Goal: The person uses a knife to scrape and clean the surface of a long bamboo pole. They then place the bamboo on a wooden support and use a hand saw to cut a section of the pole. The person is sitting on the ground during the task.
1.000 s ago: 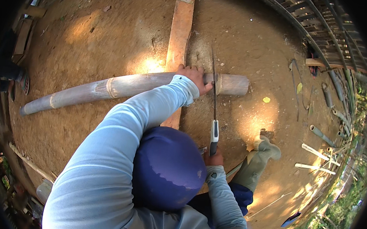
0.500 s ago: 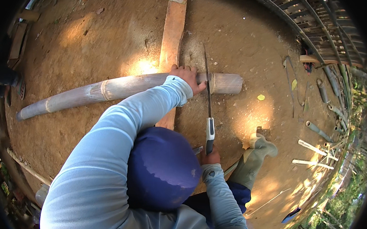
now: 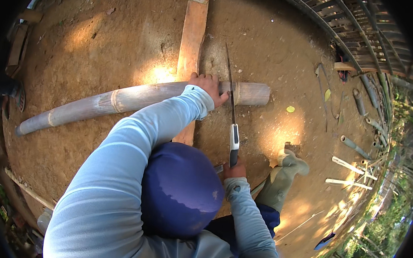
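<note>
A thick, greyish bamboo pole lies crosswise over a wooden plank on the dirt ground. My left hand presses down on the pole close to its right end, fingers curled over the far side. Just right of that hand, the long dark blade of a hand saw crosses the pole beside a pale node ring. Closed round the saw's white and black handle is my right hand, partly hidden. How deep the blade sits in the bamboo I cannot tell.
A rounded dark-blue shape rises between my arms. To the right is my olive boot. Cut bamboo pieces and a slatted structure line the right side. Another person's sandalled foot shows at far left.
My right hand has pushed the saw slightly forward, away from me, across the pole. My left hand keeps its place on the bamboo. The whole view has shifted a little.
</note>
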